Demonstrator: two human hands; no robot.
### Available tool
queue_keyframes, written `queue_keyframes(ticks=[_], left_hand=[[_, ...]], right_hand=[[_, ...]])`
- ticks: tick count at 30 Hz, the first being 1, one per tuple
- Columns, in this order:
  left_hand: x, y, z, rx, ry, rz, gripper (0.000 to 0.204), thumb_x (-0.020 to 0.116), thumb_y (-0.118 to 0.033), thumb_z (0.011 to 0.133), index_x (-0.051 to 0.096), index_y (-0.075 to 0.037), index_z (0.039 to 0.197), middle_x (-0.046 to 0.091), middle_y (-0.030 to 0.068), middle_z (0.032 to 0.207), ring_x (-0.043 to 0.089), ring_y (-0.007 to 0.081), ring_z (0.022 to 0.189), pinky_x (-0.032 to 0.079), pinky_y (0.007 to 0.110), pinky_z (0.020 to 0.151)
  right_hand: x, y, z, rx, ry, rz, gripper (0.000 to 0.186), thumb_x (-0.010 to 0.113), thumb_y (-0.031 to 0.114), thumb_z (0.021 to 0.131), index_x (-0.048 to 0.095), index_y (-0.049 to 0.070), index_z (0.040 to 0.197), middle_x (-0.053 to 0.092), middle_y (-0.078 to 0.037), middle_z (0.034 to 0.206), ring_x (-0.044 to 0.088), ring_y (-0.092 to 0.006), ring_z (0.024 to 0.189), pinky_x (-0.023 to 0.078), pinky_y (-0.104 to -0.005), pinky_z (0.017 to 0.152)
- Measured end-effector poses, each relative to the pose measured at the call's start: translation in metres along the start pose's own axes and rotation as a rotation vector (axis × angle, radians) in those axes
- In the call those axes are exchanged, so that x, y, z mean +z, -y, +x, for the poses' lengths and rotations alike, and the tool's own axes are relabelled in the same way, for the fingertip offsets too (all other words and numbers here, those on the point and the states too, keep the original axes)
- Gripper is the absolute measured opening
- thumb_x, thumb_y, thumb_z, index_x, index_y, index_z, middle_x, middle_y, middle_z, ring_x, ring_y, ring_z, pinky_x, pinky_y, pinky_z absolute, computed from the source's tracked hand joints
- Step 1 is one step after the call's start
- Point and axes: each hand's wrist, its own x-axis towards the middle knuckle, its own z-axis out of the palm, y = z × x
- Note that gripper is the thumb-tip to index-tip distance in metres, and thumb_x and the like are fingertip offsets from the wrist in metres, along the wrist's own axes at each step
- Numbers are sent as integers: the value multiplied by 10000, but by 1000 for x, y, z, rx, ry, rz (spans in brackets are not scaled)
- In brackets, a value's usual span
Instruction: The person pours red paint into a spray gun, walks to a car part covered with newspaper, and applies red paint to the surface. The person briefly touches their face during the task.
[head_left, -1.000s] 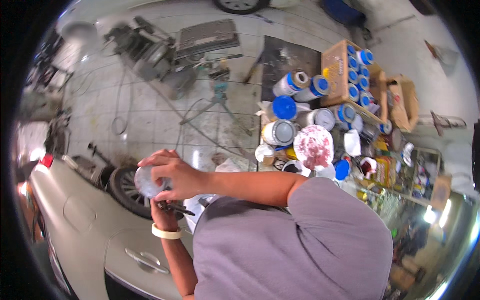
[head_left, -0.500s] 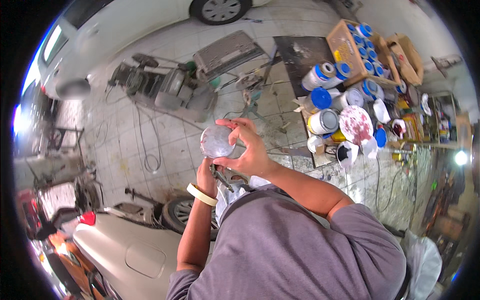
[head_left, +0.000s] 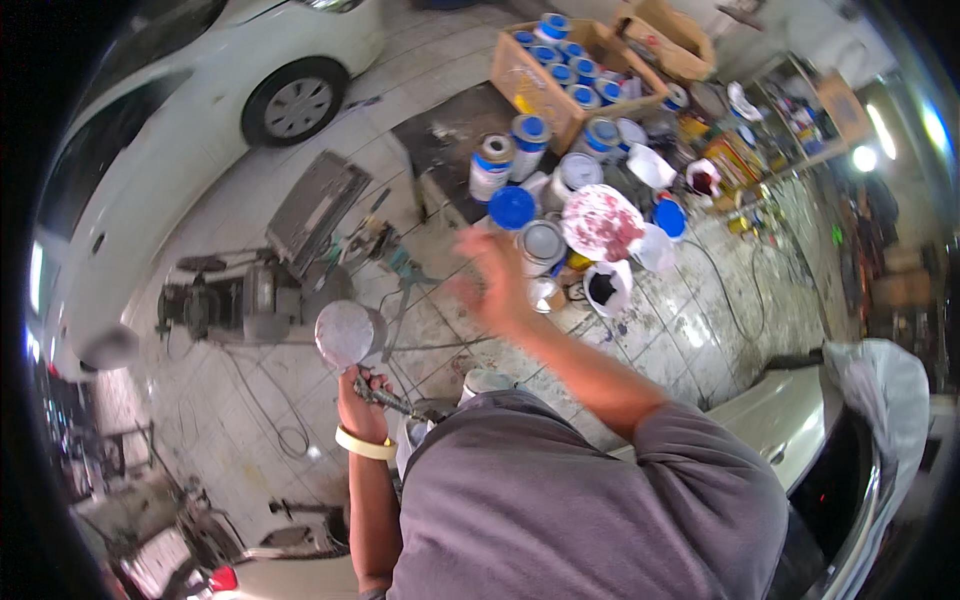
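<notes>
A person in a grey shirt (head_left: 590, 480) has both bare hands out in front. The left hand (head_left: 358, 410) is curled closed around the handle of a dark metal spray gun (head_left: 385, 397), and a pale band (head_left: 364, 444) circles the wrist just behind these fingers. The gun's round, whitish cup (head_left: 344, 334) sits just past the left fingertips, while its slim metal part runs from the fingers back toward the shirt.

The right hand (head_left: 490, 283) is blurred by motion; its fingers look parted and bare, though the blur hides whether they touch anything. Just right of its palm stands a small pale cup (head_left: 545, 294), with a grey-lidded can (head_left: 541, 243) close beside the fingers and a blue-lidded container (head_left: 512, 208) slightly beyond their tips. Farther right of these fingers are a white cup with dark contents (head_left: 606, 289) and a white disc splashed with red (head_left: 603, 222).

Beyond the right fingertips, two blue-and-white cans (head_left: 490, 172) stand upright near a dark board (head_left: 440, 130). Farther past them, a cardboard box (head_left: 535, 95) holds many blue-capped cans. Out beyond the left fingers, a grey machine (head_left: 250, 300) rests on the tiled floor, and farthest off stands a white car (head_left: 200, 110).
</notes>
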Motion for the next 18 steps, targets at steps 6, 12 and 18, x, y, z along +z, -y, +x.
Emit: queue_keyframes(ticks=[6,12,18], left_hand=[[-11,-18,7,-15,-34,-51,245,552,-359,953,533,-135,856,537,17,707,590,220,760,493,407,725],[-48,-62,1,-24,-124,-153,268,559,-354,939,524,-117,820,502,24,668,585,241,769,496,403,735],[-128,-99,35,-27,-144,-307,295,623,-337,897,626,-46,945,592,57,777,606,234,707,497,385,702]], right_hand=[[-102,-174,-63,368,491,-951,966,898,380,607,490,149,1451,456,-231,1451,402,-465,1354,303,-585,1124],[-117,-244,-59,237,159,-712,257,631,26,753,647,43,1009,653,-176,938,627,-388,974,503,-471,822],[-250,-313,34,164,6,-1213,438,647,159,913,589,77,1339,612,-162,1300,610,-282,1127,487,-354,980]])
